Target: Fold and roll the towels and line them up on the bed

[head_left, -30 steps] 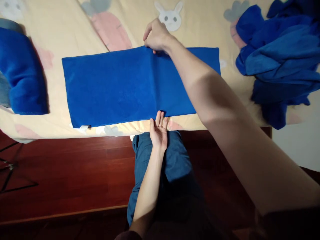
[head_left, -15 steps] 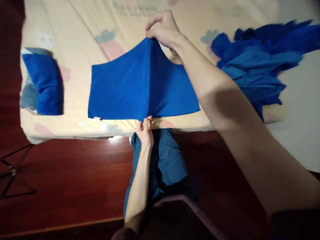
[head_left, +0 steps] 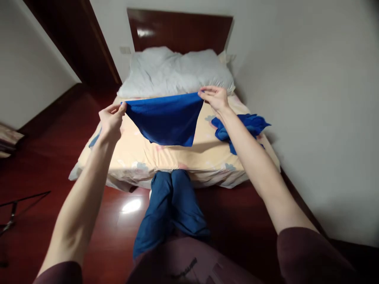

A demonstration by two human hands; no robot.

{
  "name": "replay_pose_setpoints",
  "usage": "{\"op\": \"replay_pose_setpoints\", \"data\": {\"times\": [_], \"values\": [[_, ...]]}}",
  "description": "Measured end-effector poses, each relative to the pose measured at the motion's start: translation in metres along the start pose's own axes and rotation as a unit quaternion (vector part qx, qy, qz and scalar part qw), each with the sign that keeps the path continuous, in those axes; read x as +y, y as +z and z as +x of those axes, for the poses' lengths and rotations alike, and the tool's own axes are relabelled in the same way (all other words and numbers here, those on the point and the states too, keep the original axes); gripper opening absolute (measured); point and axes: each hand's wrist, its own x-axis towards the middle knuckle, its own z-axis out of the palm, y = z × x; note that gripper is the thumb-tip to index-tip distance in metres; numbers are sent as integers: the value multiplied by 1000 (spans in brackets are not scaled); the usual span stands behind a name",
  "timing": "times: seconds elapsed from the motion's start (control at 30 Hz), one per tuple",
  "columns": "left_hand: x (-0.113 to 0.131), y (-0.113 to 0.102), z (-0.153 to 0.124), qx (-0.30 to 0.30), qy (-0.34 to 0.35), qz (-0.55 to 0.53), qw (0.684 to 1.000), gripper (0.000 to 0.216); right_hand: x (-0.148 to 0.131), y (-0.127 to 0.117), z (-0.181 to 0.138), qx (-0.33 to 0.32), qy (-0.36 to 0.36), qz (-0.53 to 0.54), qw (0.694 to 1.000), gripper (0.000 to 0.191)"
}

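Observation:
A blue cloth hangs stretched between my two hands above the bed. My left hand pinches its upper left corner. At the upper right corner, the fingertips of my right hand are closed on the fabric. The top edge is taut and slants slightly upward to the right, while the lower part sags freely over the sheet. To the right, beyond my forearm, lies a loose heap of blue cloths. Part of a blue folded bundle shows at the left edge, mostly hidden behind my left arm.
The bed has a pale patterned sheet, a grey-white pillow or quilt at the far end and a dark wooden headboard. A white wall stands close on the right. Thin black stand legs rest on the floor at left.
My view has tilted up to show the whole bed. The cloth was folded at its middle and lying on the sheet; now both hands hold it raised by its corners, spread apart.

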Motion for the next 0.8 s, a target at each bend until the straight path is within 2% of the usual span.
{"op": "replay_pose_setpoints", "data": {"times": [0.17, 0.33, 0.5, 0.63, 0.8], "values": [[58, -5, 10, -31, -6, -20, 999, 42, -56, -34, -41, 14, -19, 20, 1000, 54], [83, -9, -14, -71, 13, -18, 997, 39, -71, -63, -80, 22, 19, 41, 999, 48], [82, -27, -54, -114, -1, 7, 993, 38, -64, -85, -132, 14, 93, 73, 993, 38], [69, -49, -81, -171, -55, 12, 984, 40, -59, -100, -171, -10, 147, 84, 985, 32], [51, -61, -88, -202, -143, 10, 969, 34, -45, -106, -186, -43, 186, 54, 980, 23]]}}
